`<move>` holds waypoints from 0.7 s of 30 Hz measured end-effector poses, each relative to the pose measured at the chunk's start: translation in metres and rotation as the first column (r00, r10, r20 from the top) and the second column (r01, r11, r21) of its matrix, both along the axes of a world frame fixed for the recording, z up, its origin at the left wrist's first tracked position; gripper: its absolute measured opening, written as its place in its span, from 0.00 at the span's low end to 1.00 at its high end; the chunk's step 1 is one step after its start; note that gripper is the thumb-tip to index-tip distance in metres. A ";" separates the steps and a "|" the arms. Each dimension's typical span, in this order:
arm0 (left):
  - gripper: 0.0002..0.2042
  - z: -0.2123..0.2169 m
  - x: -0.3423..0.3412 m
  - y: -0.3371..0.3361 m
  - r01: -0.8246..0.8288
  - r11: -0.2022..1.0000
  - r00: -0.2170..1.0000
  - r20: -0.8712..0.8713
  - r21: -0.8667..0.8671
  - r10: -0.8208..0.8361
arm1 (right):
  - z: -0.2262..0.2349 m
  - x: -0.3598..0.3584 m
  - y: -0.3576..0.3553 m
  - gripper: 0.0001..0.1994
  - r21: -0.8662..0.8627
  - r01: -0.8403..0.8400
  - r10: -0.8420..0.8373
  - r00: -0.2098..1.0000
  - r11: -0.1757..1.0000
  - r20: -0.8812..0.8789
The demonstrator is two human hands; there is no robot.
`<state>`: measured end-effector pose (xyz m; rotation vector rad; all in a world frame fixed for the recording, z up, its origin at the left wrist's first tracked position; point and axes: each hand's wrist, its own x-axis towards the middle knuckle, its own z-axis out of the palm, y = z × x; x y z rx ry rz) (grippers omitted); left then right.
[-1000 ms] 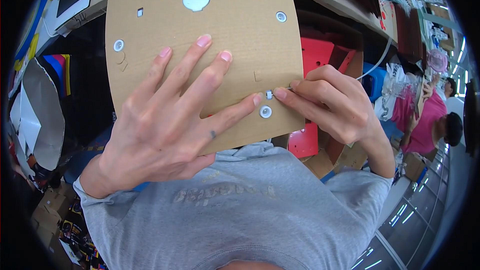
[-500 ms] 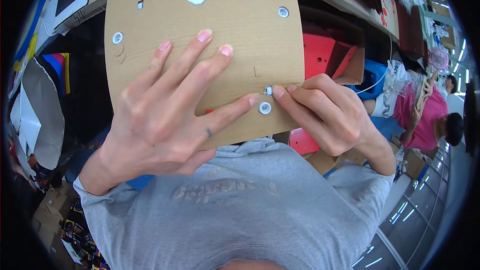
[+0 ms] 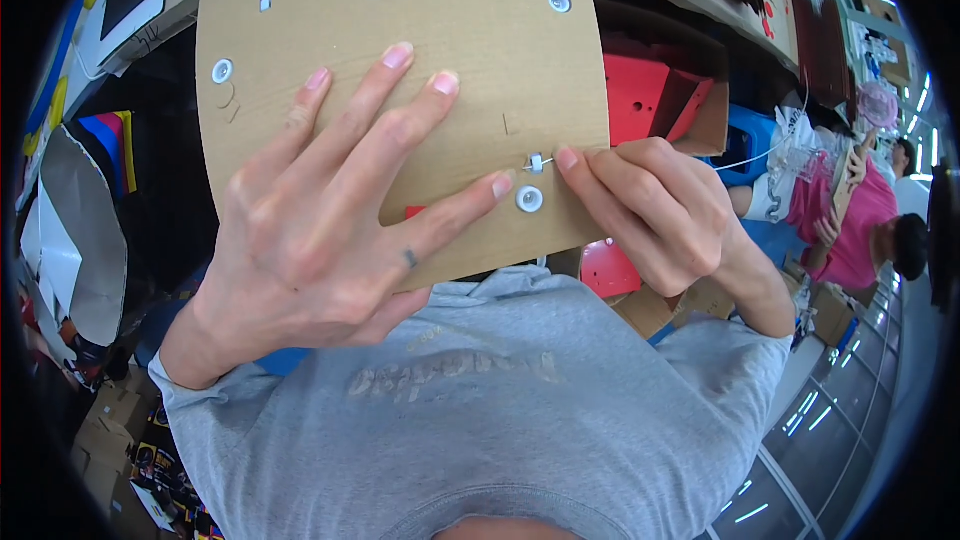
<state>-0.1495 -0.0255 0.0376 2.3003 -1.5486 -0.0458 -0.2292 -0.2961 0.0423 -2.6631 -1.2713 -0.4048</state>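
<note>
Against my chest, my left hand (image 3: 310, 230) spread flat to steady the cardboard panel (image 3: 400, 90); right hand (image 3: 660, 210) fingers pinched a small white fastener (image 3: 537, 162).

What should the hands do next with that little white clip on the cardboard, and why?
Probably push the small white clip further into its slot. The right hand pinches it at the edge of the cardboard sheet, and it seems to stand proud of the board, unlike the flat white stud just below. The left hand lies spread on the sheet, bracing it.
</note>
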 end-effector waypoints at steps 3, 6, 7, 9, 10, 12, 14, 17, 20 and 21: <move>0.33 0.000 -0.001 0.000 0.010 1.000 1.000 -0.014 0.008 -0.010 | -0.002 -0.003 0.001 0.30 -0.035 -0.003 0.005 0.999 0.999 0.040; 0.34 0.000 -0.001 -0.003 0.017 1.000 1.000 -0.017 -0.008 -0.017 | 0.000 -0.004 0.005 0.29 -0.037 -0.017 0.017 1.000 0.999 0.018; 0.34 0.001 0.000 -0.003 0.018 1.000 0.999 -0.027 -0.005 -0.019 | -0.003 -0.005 0.005 0.29 0.000 0.003 -0.003 1.000 1.000 0.028; 0.34 0.001 0.002 -0.003 0.019 1.000 0.999 -0.038 0.000 -0.019 | -0.004 -0.003 0.004 0.28 0.039 0.022 -0.023 0.999 0.999 0.038; 0.34 0.001 0.003 -0.003 0.018 1.000 0.999 -0.043 -0.002 -0.018 | -0.003 0.000 0.004 0.28 0.107 0.046 -0.044 0.999 0.993 -0.024; 0.35 0.001 0.003 -0.002 0.015 1.000 0.999 -0.046 0.000 -0.015 | 0.000 0.006 -0.001 0.26 0.200 0.069 -0.046 0.992 0.977 -0.118; 0.35 0.002 0.003 -0.001 0.019 1.000 0.998 -0.052 0.003 -0.019 | -0.003 0.007 -0.010 0.26 0.202 0.067 -0.046 0.993 0.977 -0.107; 0.36 0.002 0.002 -0.002 0.027 0.999 0.998 -0.053 -0.028 -0.029 | 0.000 0.003 -0.005 0.24 0.153 0.060 -0.054 0.998 0.986 -0.037; 0.36 0.002 0.006 -0.001 0.021 0.999 0.997 -0.069 -0.026 -0.023 | 0.007 0.006 0.005 0.24 0.033 0.038 -0.036 0.998 0.999 -0.059; 0.36 0.002 0.007 -0.001 0.021 1.000 0.998 -0.060 -0.022 -0.023 | 0.008 0.009 0.003 0.24 0.037 0.038 -0.036 0.998 0.999 -0.050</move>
